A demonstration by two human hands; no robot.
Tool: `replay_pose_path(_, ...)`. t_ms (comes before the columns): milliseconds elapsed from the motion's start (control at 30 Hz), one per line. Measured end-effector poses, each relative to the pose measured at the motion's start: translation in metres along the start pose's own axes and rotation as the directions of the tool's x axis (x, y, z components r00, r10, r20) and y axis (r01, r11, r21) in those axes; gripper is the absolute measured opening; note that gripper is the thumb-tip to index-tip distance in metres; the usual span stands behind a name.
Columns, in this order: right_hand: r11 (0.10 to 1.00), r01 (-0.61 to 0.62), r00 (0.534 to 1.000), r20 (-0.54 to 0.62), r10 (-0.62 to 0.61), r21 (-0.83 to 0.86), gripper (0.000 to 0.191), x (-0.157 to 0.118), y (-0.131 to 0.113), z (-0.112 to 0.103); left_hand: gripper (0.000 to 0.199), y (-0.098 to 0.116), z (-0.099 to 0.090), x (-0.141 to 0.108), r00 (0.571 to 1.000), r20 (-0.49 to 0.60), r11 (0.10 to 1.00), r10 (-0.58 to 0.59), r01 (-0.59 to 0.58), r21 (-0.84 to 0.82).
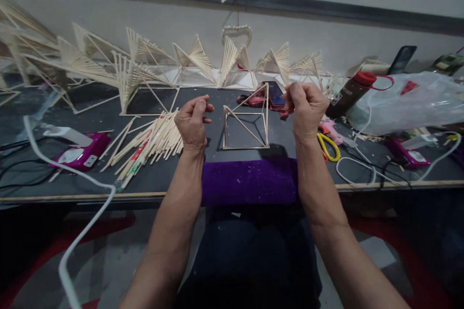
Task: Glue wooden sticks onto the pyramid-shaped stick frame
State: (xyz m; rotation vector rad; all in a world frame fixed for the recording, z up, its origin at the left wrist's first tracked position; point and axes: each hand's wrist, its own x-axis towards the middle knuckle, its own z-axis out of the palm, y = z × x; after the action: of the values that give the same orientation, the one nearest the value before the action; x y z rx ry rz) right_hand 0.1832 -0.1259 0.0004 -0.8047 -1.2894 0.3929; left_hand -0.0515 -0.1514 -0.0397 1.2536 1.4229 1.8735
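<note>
A small open frame of pale wooden sticks point(246, 147) stands on the dark table between my hands. To its left, my left hand point(193, 123) is closed, with the thumb against the curled fingers. My right hand point(306, 106) is raised to the right of the frame, its fingertips pinched together. Whatever either hand may hold is too small or hidden to make out. Neither hand touches the frame. A pile of loose wooden sticks point(145, 147), some with red or green on them, lies beside my left wrist. A purple cloth point(250, 181) covers the table edge between my forearms.
Several fanned stick models point(197, 60) line the back. Behind the frame lie a phone point(274, 93) and a red strap point(253, 100). Yellow-handled scissors point(329, 147), a dark bottle point(350, 94) and a plastic bag point(416, 101) are at right. White cable point(105, 186) crosses the left edge.
</note>
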Motion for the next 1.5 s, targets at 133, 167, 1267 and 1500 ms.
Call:
replay_pose_path(133,0.999,-0.039,0.997,0.073,0.037,0.031,0.031,-0.015,0.014,0.002,0.039,0.002,-0.002,-0.002,0.995,0.078,0.998,0.057,-0.060,0.035)
replay_pose_path(167,0.999,-0.029,0.993,0.118,0.025,0.027,0.030,-0.017,0.014,0.002,0.039,0.003,-0.002,-0.003,0.990,0.119,0.996,0.081,-0.084,0.022)
replay_pose_path(1267,0.976,0.168,0.850,0.522,-0.074,-0.136,0.018,-0.052,0.016,0.032,0.027,-0.001,0.007,-0.010,0.953,0.225,0.977,0.201,-0.211,0.024)
replay_pose_path(1500,0.967,0.215,0.843,0.526,-0.113,-0.138,0.014,-0.052,0.018,0.032,0.030,0.012,0.005,-0.016,0.966,0.241,0.986,0.097,-0.126,0.108)
